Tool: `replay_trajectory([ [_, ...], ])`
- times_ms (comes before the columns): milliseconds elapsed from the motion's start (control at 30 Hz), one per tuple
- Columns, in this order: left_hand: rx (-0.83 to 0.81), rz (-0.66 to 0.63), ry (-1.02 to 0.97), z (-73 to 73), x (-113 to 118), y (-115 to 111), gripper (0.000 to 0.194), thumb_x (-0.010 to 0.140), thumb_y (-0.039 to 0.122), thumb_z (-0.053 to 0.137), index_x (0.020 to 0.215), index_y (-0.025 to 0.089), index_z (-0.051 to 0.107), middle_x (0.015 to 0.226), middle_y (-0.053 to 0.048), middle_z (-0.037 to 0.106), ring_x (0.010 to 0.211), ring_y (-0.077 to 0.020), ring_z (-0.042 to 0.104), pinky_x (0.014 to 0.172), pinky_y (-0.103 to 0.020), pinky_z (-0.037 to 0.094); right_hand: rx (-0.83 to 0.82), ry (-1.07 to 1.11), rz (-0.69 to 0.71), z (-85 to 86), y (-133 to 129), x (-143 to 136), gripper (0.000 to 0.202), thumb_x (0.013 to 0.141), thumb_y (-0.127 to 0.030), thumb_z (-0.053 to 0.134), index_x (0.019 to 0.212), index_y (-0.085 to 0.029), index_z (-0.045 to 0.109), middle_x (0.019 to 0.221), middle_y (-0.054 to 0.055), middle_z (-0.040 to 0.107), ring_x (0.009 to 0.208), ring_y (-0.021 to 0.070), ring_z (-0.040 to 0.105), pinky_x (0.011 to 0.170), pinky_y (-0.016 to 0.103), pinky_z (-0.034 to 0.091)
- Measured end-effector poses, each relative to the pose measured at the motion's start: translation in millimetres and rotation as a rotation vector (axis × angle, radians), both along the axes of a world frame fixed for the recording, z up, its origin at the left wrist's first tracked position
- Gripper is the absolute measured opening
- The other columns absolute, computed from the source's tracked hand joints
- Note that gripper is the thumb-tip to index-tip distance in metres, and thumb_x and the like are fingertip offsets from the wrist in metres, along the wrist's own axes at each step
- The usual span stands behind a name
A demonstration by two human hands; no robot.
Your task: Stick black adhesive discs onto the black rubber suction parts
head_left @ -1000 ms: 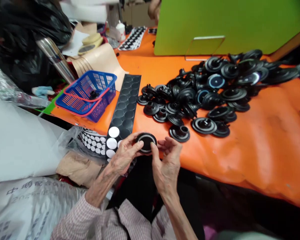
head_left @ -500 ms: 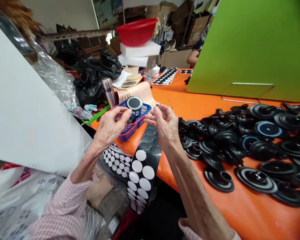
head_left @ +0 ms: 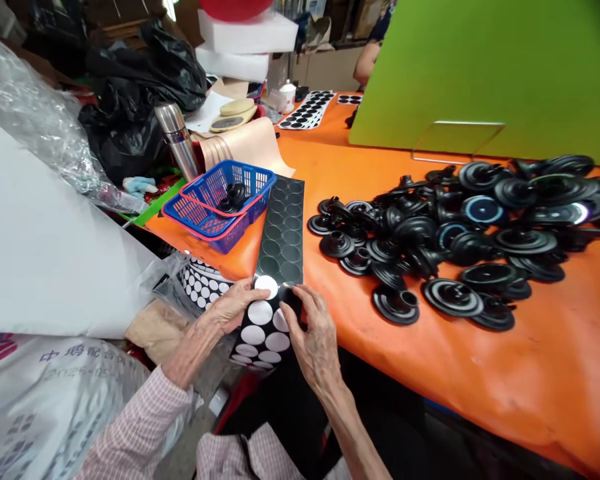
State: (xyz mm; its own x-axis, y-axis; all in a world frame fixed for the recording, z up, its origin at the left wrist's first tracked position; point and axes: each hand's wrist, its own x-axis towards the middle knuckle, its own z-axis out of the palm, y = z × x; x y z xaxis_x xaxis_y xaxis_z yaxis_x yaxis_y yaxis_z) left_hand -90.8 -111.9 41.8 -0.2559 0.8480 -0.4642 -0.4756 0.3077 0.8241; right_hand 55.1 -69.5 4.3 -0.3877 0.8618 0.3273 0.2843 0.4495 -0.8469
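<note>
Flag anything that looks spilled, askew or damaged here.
Nothing looks clearly spilled or damaged. At most it is untidy: the black discs lie in a loose heap on the orange table, several tilted against one another, and the strip of circles droops over the near edge.

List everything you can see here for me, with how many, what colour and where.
Disc-shaped parts: dozens, overlapping, black, heaped right
Basket: at least one, blue, left of the strip, black parts inside
Strip: one, black with white circles nearest the person, over the table edge
Dotted roll: one, black and white, below the basket
Table: one, orange, centre to right
Board: one, green, back right
Flask: one, silver, behind the basket
Foam blocks: two, white, back
Bag: count unclear, black, back left
Sack: count unclear, white, lower left
Left hand, right hand: bare, at the strip
</note>
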Motion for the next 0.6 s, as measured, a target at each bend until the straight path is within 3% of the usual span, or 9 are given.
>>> replay_trajectory([
  [233,0.096,-0.008,0.034,-8.6,0.1,-0.5,0.029,0.064,0.029,0.080,0.087,0.015,0.069,0.084,-0.002,0.071,0.082,-0.0171,0.063,0.079,-0.026,0.046,0.042,-0.023,-0.052,-1.3,5.4,-5.3,0.019,0.089,-0.033,0.054,0.099,-0.021,0.063,0.100,0.010,0.064,0.097,0.0242,0.060,0.086,0.044,0.052],
  [467,0.117,-0.070,0.100,-5.0,-0.7,7.8,0.037,0.065,0.033,0.080,0.093,0.014,0.066,0.087,-0.005,0.070,0.084,-0.0171,0.063,0.082,-0.028,0.045,-0.020,0.055,-0.068,4.2,11.2,-0.7,0.022,0.092,-0.033,0.047,0.090,-0.020,0.065,0.098,0.009,0.067,0.093,0.0219,0.064,0.085,0.039,0.052],
  [533,0.091,-0.101,0.197,-1.8,-3.5,6.2,0.039,0.067,0.038,0.077,0.096,0.015,0.064,0.087,-0.004,0.069,0.086,-0.0185,0.062,0.083,-0.030,0.045,-0.072,0.080,-0.140,10.0,15.9,6.4,0.026,0.094,-0.034,0.044,0.085,-0.020,0.063,0.088,0.007,0.067,0.083,0.0198,0.064,0.078,0.035,0.052],
  [600,0.018,-0.087,0.419,3.8,-5.2,1.5,0.039,0.067,0.043,0.076,0.092,0.015,0.063,0.083,-0.003,0.066,0.085,-0.0199,0.060,0.080,-0.031,0.045,-0.085,0.079,-0.200,16.0,19.1,15.0,0.027,0.095,-0.035,0.042,0.082,-0.020,0.061,0.081,0.004,0.065,0.075,0.0181,0.062,0.072,0.032,0.050],
])
